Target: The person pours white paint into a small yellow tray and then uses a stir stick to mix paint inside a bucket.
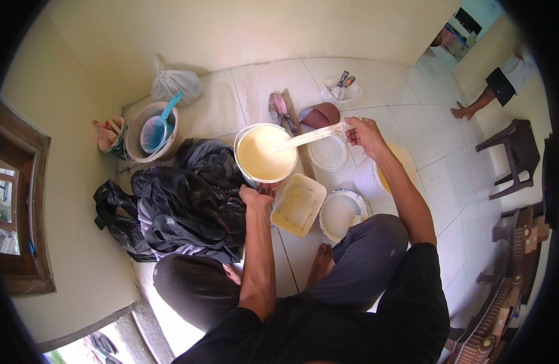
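My right hand (361, 132) grips a long pale flat stick (316, 133), whose far end dips into a bucket of cream liquid (262, 153). My left hand (255, 196) holds that bucket at its lower near side. Just beside them are a yellow-stained square tub (299, 205), a round container of whitish liquid (339, 215) with something pale at its edge, and a white lid (327, 153). Partly behind my right forearm stands a larger white bucket (367, 178) with yellow inside.
Black plastic sheeting (164, 206) lies at left, below a bucket with a blue dipper (156, 133) and a white sack (176, 85). Trowels (279, 109) and a tool tray (342, 90) lie beyond. At right are another person's leg (477, 104), a dark stool (510, 155) and wooden furniture (504, 279).
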Available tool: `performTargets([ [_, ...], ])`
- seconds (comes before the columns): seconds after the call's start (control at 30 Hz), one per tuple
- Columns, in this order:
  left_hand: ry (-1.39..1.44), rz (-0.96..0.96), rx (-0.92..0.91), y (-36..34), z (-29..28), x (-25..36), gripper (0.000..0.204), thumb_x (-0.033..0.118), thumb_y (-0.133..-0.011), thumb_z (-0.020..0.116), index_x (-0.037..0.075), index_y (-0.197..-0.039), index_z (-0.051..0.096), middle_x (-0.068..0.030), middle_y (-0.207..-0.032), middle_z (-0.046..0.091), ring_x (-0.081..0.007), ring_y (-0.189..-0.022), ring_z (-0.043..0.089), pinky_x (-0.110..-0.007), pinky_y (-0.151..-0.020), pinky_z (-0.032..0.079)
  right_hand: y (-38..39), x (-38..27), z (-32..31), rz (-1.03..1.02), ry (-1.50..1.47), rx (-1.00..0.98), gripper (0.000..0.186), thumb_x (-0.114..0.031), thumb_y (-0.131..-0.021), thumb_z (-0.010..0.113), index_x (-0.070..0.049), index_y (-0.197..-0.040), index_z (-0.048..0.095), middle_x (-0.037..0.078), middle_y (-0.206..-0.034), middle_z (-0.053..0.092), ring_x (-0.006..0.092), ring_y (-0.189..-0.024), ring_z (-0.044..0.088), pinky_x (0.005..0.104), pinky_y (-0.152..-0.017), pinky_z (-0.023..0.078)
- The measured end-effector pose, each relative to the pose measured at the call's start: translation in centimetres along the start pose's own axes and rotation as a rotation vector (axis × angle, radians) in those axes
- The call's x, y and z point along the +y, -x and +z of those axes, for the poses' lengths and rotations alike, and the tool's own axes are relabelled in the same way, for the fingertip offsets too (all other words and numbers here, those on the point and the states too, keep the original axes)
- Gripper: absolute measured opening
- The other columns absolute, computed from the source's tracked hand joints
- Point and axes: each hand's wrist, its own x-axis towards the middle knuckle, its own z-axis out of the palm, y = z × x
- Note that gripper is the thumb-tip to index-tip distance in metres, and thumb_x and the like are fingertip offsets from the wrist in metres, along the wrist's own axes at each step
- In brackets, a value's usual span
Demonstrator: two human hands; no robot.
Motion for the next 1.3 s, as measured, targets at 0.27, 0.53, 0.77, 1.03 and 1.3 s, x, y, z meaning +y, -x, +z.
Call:
performTargets([
  [0.27,-0.010,0.008,0.022,0.4,0.2,-0.2,0.059,0.062,-0.092,0.033,0.007,-0.102,0.054,-0.0042,-0.086,0.055,-0.0167,-0.079,0.050,-0.040,-0.086,0.035,-0.4,0.0,0.1,-0.017,-0.001,-0.033,0.033,-0.032,-0.088,0.071,-0.002,-0.093,0.060,0.007,-0.073,0.064,0.0152,-0.059,0.061,0.0269,-0.055,0.049],
  [0.53,-0.014,0.024,-0.029,0.1,0.0,-0.2,0.067,0.063,-0.092,0.029,0.005,-0.113,0.054,-0.0068,-0.091,0.059,-0.0174,-0.085,0.054,-0.041,-0.090,0.034,-0.8,0.3,0.3,-0.075,0.004,-0.201,0.021,-0.025,-0.092,0.064,-0.004,-0.096,0.063,0.007,-0.078,0.065,0.0150,-0.066,0.063,0.0266,-0.062,0.051],
  [0.77,-0.014,0.010,-0.082,-0.2,0.0,-0.2,0.071,0.063,-0.093,0.023,0.010,-0.132,0.049,-0.0075,-0.115,0.061,-0.0205,-0.099,0.055,-0.043,-0.095,0.034,-1.3,2.0,-0.4,-0.124,-0.004,-0.268,0.014,-0.013,-0.091,0.057,-0.002,-0.098,0.064,0.007,-0.087,0.066,0.0137,-0.076,0.063,0.0268,-0.072,0.051],
  [1.03,-0.038,0.024,-0.100,-0.6,-0.3,0.1,0.067,0.062,-0.094,0.022,0.014,-0.131,0.052,-0.0064,-0.124,0.059,-0.0219,-0.106,0.053,-0.044,-0.094,0.033,-0.8,2.8,-0.1,-0.228,0.049,-0.289,0.016,-0.008,-0.089,0.056,-0.001,-0.099,0.065,0.006,-0.090,0.067,0.0132,-0.081,0.064,0.0264,-0.076,0.052],
  [1.3,-0.003,0.005,-0.034,-0.2,-0.1,-0.1,0.067,0.065,-0.093,0.028,0.005,-0.113,0.054,-0.0065,-0.095,0.056,-0.0189,-0.087,0.052,-0.042,-0.089,0.036,-1.1,3.8,-1.0,-0.174,-0.025,-0.270,0.018,-0.007,-0.087,0.055,0.000,-0.100,0.066,0.007,-0.090,0.067,0.0136,-0.077,0.063,0.0267,-0.074,0.052],
])
